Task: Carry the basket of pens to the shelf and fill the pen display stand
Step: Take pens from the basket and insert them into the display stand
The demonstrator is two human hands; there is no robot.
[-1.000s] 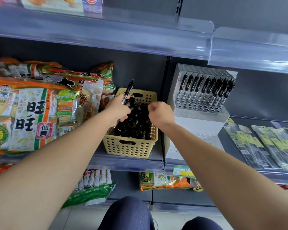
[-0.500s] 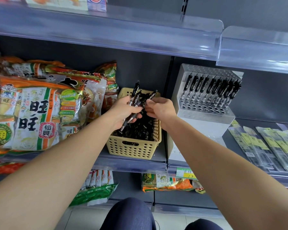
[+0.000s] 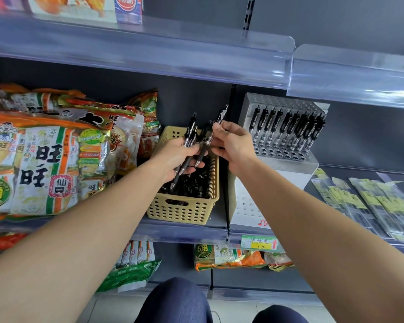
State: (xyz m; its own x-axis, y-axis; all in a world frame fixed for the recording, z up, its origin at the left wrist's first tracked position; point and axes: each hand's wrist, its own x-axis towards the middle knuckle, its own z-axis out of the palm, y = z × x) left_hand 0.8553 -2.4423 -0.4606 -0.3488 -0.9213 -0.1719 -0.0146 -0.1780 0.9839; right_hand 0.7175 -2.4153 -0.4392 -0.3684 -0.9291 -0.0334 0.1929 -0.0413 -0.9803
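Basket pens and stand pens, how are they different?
The basket pens lie jumbled in a heap; the stand pens stand upright in a neat row. The basket pens sit loose in the tan basket; the stand pens each fill a hole in the stand. Both are black.

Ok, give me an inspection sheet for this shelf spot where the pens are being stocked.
Surface: shelf, grey; basket and stand side by side on it.
Job's things: basket holds many black pens; pen display stand has its back row filled, front holes empty.
Clutter: snack bags at left; packaged strips at right.
Grips: left hand holds a bundle of pens; right hand pinches one pen.
Cables: nothing seen.
Surroundings: upper shelf above; snacks on the level below.
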